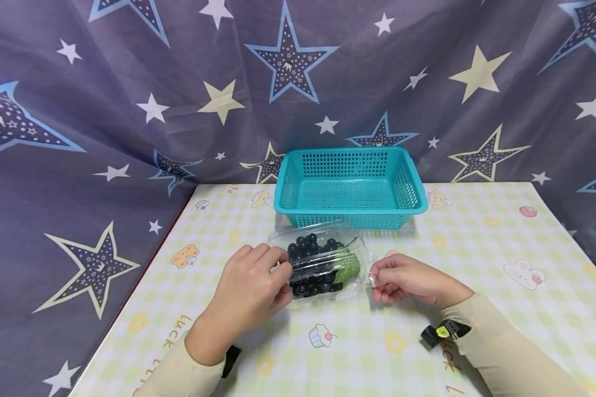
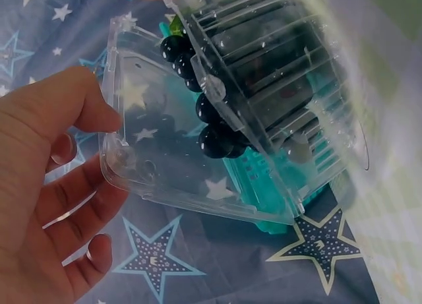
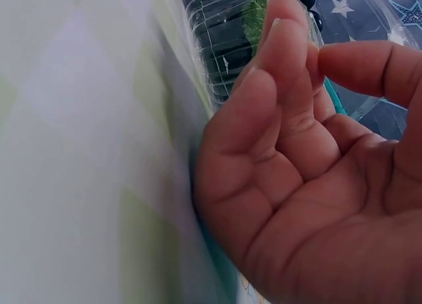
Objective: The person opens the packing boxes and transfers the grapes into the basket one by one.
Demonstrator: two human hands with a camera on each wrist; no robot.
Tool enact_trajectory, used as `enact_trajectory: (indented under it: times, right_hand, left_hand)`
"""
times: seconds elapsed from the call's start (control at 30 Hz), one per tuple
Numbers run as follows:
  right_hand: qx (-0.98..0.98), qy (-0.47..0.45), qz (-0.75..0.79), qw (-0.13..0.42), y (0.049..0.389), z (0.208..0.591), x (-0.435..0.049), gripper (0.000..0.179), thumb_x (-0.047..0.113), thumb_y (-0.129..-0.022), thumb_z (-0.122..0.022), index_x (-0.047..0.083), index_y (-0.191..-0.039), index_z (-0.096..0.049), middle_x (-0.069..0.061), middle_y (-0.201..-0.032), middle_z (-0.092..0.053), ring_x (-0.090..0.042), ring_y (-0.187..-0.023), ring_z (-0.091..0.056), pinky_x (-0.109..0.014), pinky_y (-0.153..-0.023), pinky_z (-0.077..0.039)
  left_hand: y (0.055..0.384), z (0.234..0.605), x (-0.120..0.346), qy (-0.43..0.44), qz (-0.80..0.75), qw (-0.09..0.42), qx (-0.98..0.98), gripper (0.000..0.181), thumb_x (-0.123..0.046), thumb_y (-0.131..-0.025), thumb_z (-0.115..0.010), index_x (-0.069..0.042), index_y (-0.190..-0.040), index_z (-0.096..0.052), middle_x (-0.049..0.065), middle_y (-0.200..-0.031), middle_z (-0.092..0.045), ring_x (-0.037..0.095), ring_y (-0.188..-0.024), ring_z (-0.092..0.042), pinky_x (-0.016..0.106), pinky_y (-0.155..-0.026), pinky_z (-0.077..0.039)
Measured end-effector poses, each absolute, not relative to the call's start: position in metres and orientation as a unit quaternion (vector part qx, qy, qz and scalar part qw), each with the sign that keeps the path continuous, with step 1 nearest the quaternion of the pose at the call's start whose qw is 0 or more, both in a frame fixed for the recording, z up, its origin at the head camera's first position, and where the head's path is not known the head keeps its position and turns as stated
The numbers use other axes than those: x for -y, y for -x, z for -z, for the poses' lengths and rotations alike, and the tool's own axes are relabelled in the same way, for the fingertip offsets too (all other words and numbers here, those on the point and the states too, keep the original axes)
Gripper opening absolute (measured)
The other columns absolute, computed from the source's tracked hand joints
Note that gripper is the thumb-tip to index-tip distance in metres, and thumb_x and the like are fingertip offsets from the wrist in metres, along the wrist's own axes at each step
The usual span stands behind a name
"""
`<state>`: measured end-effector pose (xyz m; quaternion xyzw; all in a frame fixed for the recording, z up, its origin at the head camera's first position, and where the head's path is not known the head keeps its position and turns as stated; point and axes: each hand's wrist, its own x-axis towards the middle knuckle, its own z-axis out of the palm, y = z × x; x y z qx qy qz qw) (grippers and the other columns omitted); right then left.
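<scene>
A clear plastic clamshell box [image 1: 283, 241] sits on the table in front of the basket, holding a bunch of dark grapes [image 1: 308, 251] and a green leaf [image 1: 347, 264]. With thumb and fingers, my left hand [image 1: 252, 284] pinches the near left edge of its lid. In the left wrist view the lid [image 2: 165, 146] stands apart from the ribbed base [image 2: 270, 66], with grapes [image 2: 211, 139] showing in the gap. My right hand [image 1: 402, 280] pinches the box's right edge between thumb and index finger; its other fingers curl in the right wrist view.
Behind the box stands a turquoise perforated basket [image 1: 350, 212], with nothing seen inside it. A checked, printed cloth [image 1: 477, 248] covers the table. A star-patterned dark curtain [image 1: 189, 66] hangs along the back and left sides.
</scene>
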<state>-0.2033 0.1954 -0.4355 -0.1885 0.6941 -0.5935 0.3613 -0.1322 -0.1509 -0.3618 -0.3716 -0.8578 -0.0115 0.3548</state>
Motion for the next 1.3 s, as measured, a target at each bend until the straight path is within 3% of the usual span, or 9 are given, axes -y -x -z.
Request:
enact_trajectory:
  times: [0.5, 1.3]
  right_hand:
    - [-0.696, 0.190, 0.587, 0.367, 0.203, 0.435, -0.197, 0.010, 0.003, -0.094, -0.052, 0.002, -0.092, -0.062, -0.007, -0.079, -0.073, -0.013, -0.067, -0.065, -0.028, -0.064, -0.055]
    - [-0.697, 0.209, 0.578, 0.370, 0.203, 0.437, -0.199, 0.011, 0.005, -0.094, -0.053, 0.001, -0.093, -0.063, -0.007, -0.081, -0.073, -0.013, -0.070, -0.065, -0.029, -0.066, -0.056]
  left_hand:
    - [0.133, 0.351, 0.150, 0.367, 0.033, 0.360, 0.857, 0.009, -0.013, -0.072, -0.062, -0.019, -0.069, -0.056, 0.001, -0.096, -0.069, 0.022, -0.079, -0.063, 0.035, -0.061, -0.043]
    - [0.149, 0.331, 0.157, 0.342, 0.061, 0.367, 0.863, 0.014, -0.012, -0.075, -0.059, -0.020, -0.067, -0.051, -0.003, -0.094, -0.068, 0.018, -0.070, -0.056, 0.033, -0.061, -0.035]
